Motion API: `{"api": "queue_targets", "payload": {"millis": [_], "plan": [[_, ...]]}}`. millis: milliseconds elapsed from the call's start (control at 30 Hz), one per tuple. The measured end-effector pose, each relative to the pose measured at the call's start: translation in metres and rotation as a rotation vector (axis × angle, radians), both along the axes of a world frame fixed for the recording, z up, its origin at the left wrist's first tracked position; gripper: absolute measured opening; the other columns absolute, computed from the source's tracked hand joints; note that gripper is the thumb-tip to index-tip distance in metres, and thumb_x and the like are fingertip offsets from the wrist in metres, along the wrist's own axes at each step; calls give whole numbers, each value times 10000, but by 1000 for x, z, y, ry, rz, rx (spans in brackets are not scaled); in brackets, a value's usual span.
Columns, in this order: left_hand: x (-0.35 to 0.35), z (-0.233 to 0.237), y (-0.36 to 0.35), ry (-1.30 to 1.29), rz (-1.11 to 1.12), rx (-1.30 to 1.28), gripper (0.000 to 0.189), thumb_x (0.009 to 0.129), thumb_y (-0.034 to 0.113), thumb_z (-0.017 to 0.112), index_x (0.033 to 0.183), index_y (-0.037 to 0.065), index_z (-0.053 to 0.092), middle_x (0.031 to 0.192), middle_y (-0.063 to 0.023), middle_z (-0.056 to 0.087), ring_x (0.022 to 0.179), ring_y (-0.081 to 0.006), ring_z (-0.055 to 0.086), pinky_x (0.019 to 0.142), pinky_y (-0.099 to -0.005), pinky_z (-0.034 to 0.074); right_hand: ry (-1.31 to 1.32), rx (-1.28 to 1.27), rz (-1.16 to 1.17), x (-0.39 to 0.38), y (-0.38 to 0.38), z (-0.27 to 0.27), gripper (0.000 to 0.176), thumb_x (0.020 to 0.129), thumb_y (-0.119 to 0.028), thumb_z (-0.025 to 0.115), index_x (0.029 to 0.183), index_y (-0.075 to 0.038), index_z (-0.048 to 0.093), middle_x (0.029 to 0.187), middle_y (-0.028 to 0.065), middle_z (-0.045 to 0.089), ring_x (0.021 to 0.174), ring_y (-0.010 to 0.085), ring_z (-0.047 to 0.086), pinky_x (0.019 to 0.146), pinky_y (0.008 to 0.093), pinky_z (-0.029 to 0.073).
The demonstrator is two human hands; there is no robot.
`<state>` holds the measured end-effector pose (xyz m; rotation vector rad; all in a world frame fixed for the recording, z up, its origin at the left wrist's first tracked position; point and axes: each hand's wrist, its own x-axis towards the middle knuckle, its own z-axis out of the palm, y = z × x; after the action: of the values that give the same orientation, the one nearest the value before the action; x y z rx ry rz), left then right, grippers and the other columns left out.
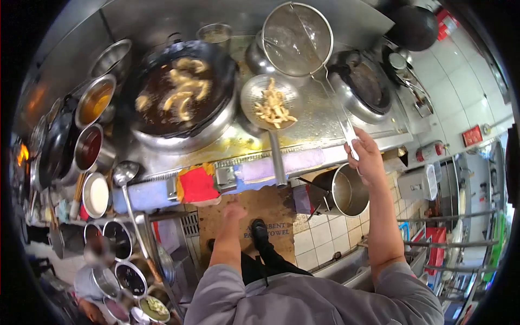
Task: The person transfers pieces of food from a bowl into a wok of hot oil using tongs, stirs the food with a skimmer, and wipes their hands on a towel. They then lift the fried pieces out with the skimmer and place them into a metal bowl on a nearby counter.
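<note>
My right hand grips the long handle of a large wire-mesh strainer that rests over a steel pot at the back of the stove. My left hand hangs below the stove's front edge, fingers loosely apart, holding nothing, near a red cloth. A black wok of dark oil has several pale pieces frying in it. Beside it a perforated skimmer holds fried strips, its handle pointing toward me.
A second wok sits at right. Steel sauce pots and a ladle line the left. A steel pot hangs below the stove front. Bowls of ingredients and another person are at lower left. Cardboard covers the floor.
</note>
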<state>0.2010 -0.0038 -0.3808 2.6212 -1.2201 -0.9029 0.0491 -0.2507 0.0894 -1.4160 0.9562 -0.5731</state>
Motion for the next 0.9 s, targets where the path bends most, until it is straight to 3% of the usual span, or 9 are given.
{"api": "queue_targets", "payload": {"millis": [133,267,333,400,433,467,633,700,900], "plan": [[14,74,-3,324,-38,379,623,778,396,476,1297,77,346,1312,-166,375,1163,-317,414,931,-404,387,-34,10,185,53,-8,8,296,909,-100,379,1186,-35,460,720,27,494,478,40,330,410,160,270],[-21,127,70,239,-18,57,475,824,370,396,1197,87,477,1214,-135,489,1053,-327,501,907,-404,394,23,-302,331,126,-45,-22,296,887,-136,419,1159,-44,490,689,53,538,487,119,433,418,245,337],[-42,44,139,197,-145,9,430,846,334,362,1176,91,494,1199,-107,505,1034,-308,511,886,-382,409,46,-513,379,157,-54,-38,296,876,-142,432,1148,-49,499,675,66,551,497,153,475,424,283,362],[-72,77,202,302,257,-148,325,825,274,419,1084,142,567,1109,-135,551,977,-295,540,839,-373,430,193,-756,421,185,-53,-46,306,852,-134,433,1140,-58,503,660,84,567,536,203,530,446,349,393],[-87,122,217,431,617,-50,281,802,249,460,1027,149,597,1089,-155,555,938,-315,551,809,-385,443,231,-622,449,192,-42,-59,294,845,-112,419,1120,-53,506,663,88,558,526,197,523,426,337,385],[-110,93,295,202,138,119,324,814,254,454,1072,98,571,1024,-144,591,931,-319,559,802,-397,443,255,-496,498,199,-18,-64,285,838,-90,405,1100,-49,509,665,93,549,516,191,517,406,324,377],[-186,43,427,145,-81,239,212,726,226,512,895,116,578,992,-85,578,887,-247,571,710,-395,472,64,307,546,191,48,-67,111,827,-36,388,916,-46,454,721,96,500,457,122,430,347,221,298],[-218,66,424,923,1335,-184,201,794,182,457,892,82,601,796,-88,579,769,-232,597,653,-388,485,54,524,605,201,65,-61,100,832,-22,387,916,-55,431,731,80,494,450,95,401,346,218,278],[-207,127,369,745,1551,-206,289,848,257,471,1073,86,531,970,-49,593,833,-230,602,655,-406,457,-28,694,609,251,85,-78,198,862,-45,408,1049,-103,377,715,61,492,448,71,376,362,208,251]]}}
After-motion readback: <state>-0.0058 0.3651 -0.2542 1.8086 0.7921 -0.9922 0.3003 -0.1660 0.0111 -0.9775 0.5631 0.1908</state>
